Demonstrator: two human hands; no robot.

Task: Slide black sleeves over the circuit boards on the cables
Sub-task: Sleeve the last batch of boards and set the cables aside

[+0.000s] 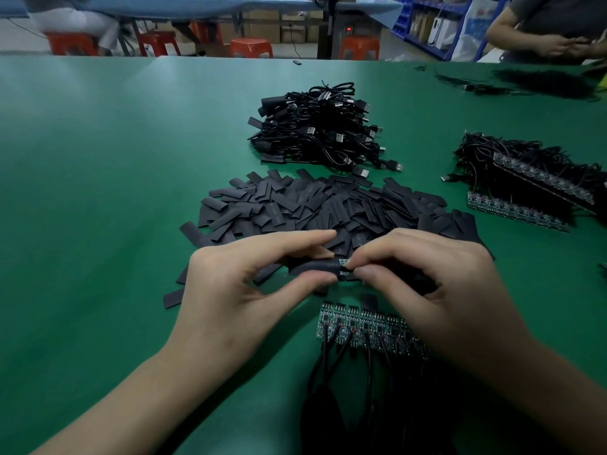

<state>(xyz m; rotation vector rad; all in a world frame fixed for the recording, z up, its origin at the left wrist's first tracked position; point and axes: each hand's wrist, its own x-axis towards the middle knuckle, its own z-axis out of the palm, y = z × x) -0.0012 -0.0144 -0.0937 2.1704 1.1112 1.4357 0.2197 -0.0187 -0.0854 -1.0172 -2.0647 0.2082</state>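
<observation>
My left hand (236, 284) pinches a black sleeve (312, 268) between thumb and fingers. My right hand (437, 287) pinches a small green circuit board (344, 267), whose tip shows at the sleeve's right mouth. The two hands meet above the green table (98, 192). Behind them lies a wide heap of flat black sleeves (328, 208). Just below my hands a row of bare circuit boards (361, 323) lies side by side, their black cables (325, 362) running toward me.
A pile of sleeved USB cables (322, 129) sits farther back in the middle. Another bundle of boards with cables (525, 185) lies at the right. A second person's hands (565, 44) work at the far right corner. Red stools (251, 47) stand beyond the table.
</observation>
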